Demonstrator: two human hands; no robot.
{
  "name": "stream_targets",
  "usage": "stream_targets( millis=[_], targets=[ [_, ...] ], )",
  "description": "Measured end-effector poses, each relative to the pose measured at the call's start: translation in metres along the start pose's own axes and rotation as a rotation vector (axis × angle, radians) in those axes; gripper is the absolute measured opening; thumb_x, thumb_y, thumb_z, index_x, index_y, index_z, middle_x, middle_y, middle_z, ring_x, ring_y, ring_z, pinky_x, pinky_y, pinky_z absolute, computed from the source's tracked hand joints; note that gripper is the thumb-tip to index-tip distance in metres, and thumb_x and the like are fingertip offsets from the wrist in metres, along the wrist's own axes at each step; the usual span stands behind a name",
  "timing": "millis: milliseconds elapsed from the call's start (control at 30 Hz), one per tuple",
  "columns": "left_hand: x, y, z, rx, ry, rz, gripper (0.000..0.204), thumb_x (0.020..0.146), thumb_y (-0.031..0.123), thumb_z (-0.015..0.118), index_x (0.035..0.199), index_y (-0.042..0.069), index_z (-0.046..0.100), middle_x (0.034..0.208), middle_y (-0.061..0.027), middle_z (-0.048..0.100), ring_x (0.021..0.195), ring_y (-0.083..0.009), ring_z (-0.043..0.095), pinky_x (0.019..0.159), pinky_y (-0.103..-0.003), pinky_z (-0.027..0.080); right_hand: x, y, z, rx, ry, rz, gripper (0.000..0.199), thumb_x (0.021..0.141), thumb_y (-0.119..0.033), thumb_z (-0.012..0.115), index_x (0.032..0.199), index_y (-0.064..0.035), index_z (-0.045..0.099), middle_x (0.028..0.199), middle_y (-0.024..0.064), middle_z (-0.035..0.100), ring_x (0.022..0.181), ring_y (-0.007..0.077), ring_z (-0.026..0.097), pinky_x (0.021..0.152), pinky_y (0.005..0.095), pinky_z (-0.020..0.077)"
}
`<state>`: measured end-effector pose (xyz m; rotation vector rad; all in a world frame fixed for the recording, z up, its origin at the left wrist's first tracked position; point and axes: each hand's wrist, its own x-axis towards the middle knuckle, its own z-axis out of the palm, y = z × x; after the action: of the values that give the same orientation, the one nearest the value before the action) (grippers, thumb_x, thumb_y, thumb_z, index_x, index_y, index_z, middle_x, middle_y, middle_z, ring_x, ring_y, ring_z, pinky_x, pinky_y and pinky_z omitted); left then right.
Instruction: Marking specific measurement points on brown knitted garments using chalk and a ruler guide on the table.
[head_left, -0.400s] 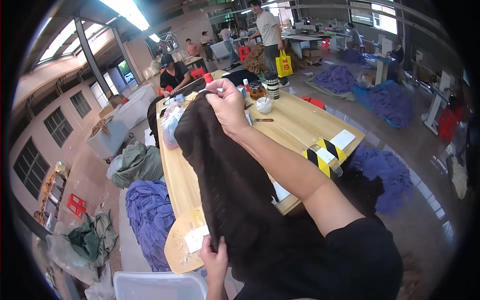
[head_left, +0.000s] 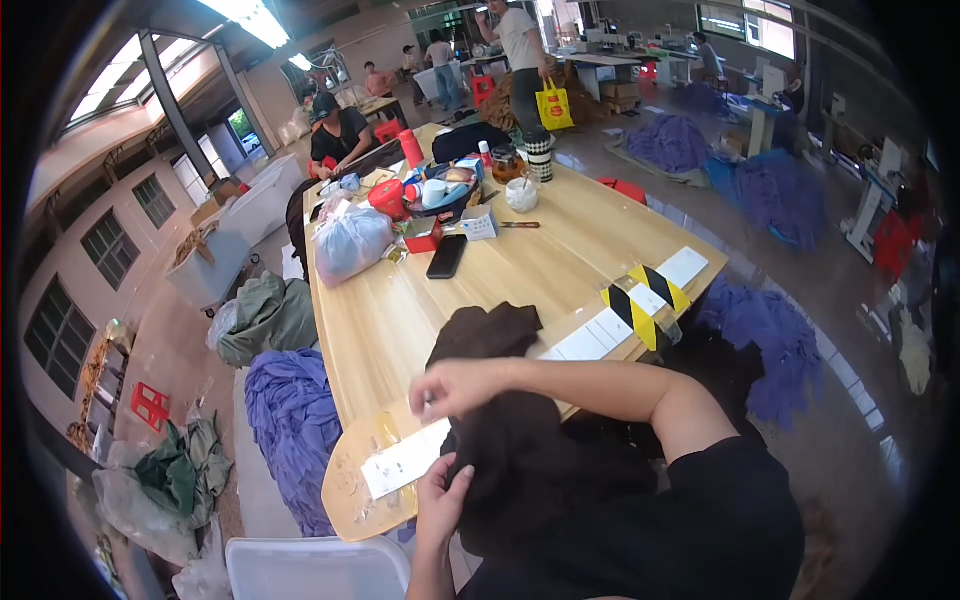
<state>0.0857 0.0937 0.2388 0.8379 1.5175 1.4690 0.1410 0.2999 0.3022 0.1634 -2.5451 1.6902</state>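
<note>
A dark brown knit cloth [head_left: 510,450] lies bunched over the near end of the wooden table [head_left: 390,320] and spreads back toward my body. My left hand [head_left: 440,500] pinches its left edge between thumb and fingers, beside a white paper strip [head_left: 405,460] taped to the table's rounded corner. Above it, my right hand [head_left: 460,388] is bent over the cloth with its fingers closed. A small dark bit shows at those fingertips, too small to name. My right forearm crosses over the cloth and hides part of it.
On the table are a phone [head_left: 447,257], a plastic bag [head_left: 353,245], a red bottle [head_left: 411,149], a white jar [head_left: 521,195] and black-yellow tape [head_left: 645,305]. A translucent bin [head_left: 318,570] stands near left. Purple cloth piles [head_left: 290,430] flank the table. A person [head_left: 340,140] sits at its far end.
My right hand has come down from high over the table toward my left hand, letting the raised cloth fall onto the table. My left hand stays at the cloth's edge.
</note>
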Motion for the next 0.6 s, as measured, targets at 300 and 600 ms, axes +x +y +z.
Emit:
stream_targets(
  millis=[300, 600],
  targets=[
    [-0.005, 0.022, -0.006, 0.159, 0.082, 0.053, 0.017, 0.086, 0.003, 0.057, 0.100, -0.005, 0.059, 0.085, -0.0043, 0.063, 0.074, -0.0077, 0.056, 0.068, -0.021, 0.046, -0.036, 0.005, -0.013, -0.037, 0.239, -0.188, 0.009, 0.076, -0.005, 0.062, 0.084, -0.0018, 0.060, 0.074, 0.0017, 0.061, 0.065, 0.0061, 0.053, 0.055, 0.0222, 0.0428],
    [-0.016, 0.051, 0.030, 0.718, -0.017, -0.099, 0.028, 0.090, 0.020, 0.055, 0.084, -0.007, 0.059, 0.065, -0.0061, 0.060, 0.058, -0.0112, 0.055, 0.054, -0.028, 0.046, -0.019, 0.014, -0.020, -0.063, 0.752, -0.278, 0.012, 0.077, -0.003, 0.059, 0.088, -0.0003, 0.059, 0.079, 0.0062, 0.061, 0.067, 0.0097, 0.055, 0.062, 0.0244, 0.0452]
  ],
)
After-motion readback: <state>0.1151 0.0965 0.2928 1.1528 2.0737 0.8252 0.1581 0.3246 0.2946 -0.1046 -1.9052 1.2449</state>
